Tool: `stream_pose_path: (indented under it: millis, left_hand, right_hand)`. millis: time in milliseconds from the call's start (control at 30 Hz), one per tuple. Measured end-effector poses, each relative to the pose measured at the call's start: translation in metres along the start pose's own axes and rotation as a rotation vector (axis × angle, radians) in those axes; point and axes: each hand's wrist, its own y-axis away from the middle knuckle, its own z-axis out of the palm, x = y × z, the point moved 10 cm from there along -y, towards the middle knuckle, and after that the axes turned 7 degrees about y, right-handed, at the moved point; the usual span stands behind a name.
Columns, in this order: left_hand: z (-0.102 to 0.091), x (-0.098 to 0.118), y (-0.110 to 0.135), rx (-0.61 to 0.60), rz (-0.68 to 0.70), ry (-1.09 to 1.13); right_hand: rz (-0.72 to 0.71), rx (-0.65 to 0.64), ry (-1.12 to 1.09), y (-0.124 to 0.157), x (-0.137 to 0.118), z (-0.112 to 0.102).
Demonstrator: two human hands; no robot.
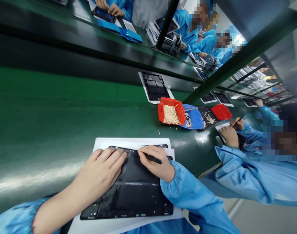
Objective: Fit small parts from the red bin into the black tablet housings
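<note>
An opened tablet [138, 198] with dark inner parts lies on white sheets [99, 142] in front of me. My left hand [102, 169] rests flat on its upper left part, fingers stretched toward the top edge. In my right hand [156, 161] a slim black pen-like tool [153, 159] is gripped between thumb and fingers. The tool's tip is at the tablet's top edge, mostly hidden by my fingers. Part of another dark panel [164, 146] shows from under a sheet behind my right hand.
Beyond the tablet stand a red bin [171, 111] of thin cream-coloured sticks, a blue bin [194, 117] and a black tray [208, 117] with more bits. Another opened tablet [155, 86] lies farther back. A green post [236, 58] slants overhead. A co-worker's sleeve [255, 172] is close at right.
</note>
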Motion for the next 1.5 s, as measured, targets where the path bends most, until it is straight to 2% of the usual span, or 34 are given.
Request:
stream_pose_path:
  millis: [100, 200, 300, 400, 500, 600, 700, 800, 933, 1067, 1300, 1500]
  left_hand:
    - [-0.004, -0.001, 0.0, 0.022, -0.011, 0.001]
    - [-0.007, -0.004, 0.001, 0.045, -0.034, 0.005]
    - [-0.005, -0.014, 0.003, 0.05, -0.111, 0.05]
    - [0.001, -0.031, 0.006, 0.035, -0.224, 0.186]
    - [0.005, -0.044, 0.005, 0.036, -0.263, 0.356]
    - [0.006, -0.052, 0.001, 0.029, -0.25, 0.431]
    - [0.012, -0.056, -0.003, -0.029, -0.232, 0.437]
    - [0.018, -0.056, -0.006, -0.08, -0.19, 0.446]
    - [0.019, -0.053, -0.008, -0.076, -0.13, 0.423]
    - [0.018, -0.048, -0.011, -0.083, -0.065, 0.335]
    - [0.009, -0.026, -0.018, -0.082, 0.127, 0.039]
    - [0.005, -0.027, -0.019, -0.047, 0.113, 0.029]
  right_hand:
    - [-0.008, 0.005, 0.029, -0.001, -0.002, -0.002]
    - [-0.041, -0.016, -0.042, -0.004, -0.006, 0.001]
    - [-0.051, -0.066, -0.095, -0.007, -0.006, 0.009]
    - [-0.052, -0.102, -0.094, -0.008, -0.005, 0.015]
    - [-0.078, -0.168, -0.058, -0.007, -0.009, 0.02]
    - [-0.078, -0.199, -0.032, -0.009, -0.012, 0.022]
    - [-0.05, -0.151, -0.087, -0.015, -0.012, 0.02]
    - [-0.052, -0.133, -0.121, -0.019, -0.011, 0.024]
    - [-0.07, -0.126, -0.101, -0.017, -0.009, 0.03]
    - [-0.045, -0.101, -0.099, -0.016, -0.006, 0.03]
    - [-0.026, -0.051, -0.102, -0.02, -0.005, 0.025]
    - [-0.083, -0.043, -0.098, -0.019, -0.011, 0.021]
